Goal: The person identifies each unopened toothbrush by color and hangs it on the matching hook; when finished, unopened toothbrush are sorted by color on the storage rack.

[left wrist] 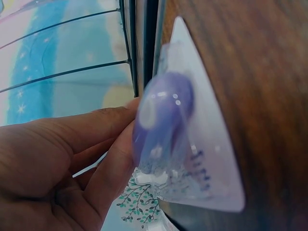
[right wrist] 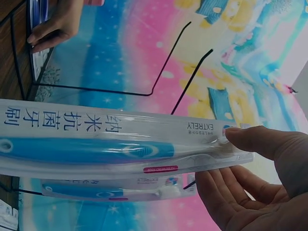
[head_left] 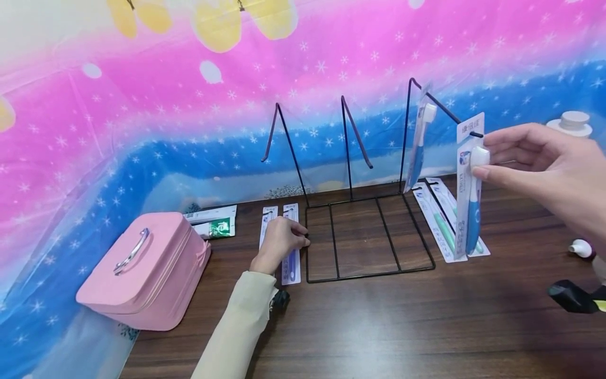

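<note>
My right hand (head_left: 535, 163) pinches a packaged blue toothbrush (head_left: 473, 221) near its brush head, between thumb and fingers. The pack hangs upright at the end of the right hook of a black wire rack (head_left: 369, 273), and the hook's tip shows at the top of the card. Farther back on that hook hangs another packaged blue toothbrush (head_left: 416, 152), also visible behind the first in the right wrist view. My left hand (head_left: 279, 239) pinches the left bar of the rack's base. Just under this hand lies a packaged purple toothbrush (left wrist: 166, 120), partly covered by it.
Two packaged green toothbrushes (head_left: 440, 221) lie right of the rack. A pink case (head_left: 137, 268) stands at the left, beside a green and white packet (head_left: 220, 227). At the right are a white round container (head_left: 570, 123) and a small white-capped item (head_left: 579, 247).
</note>
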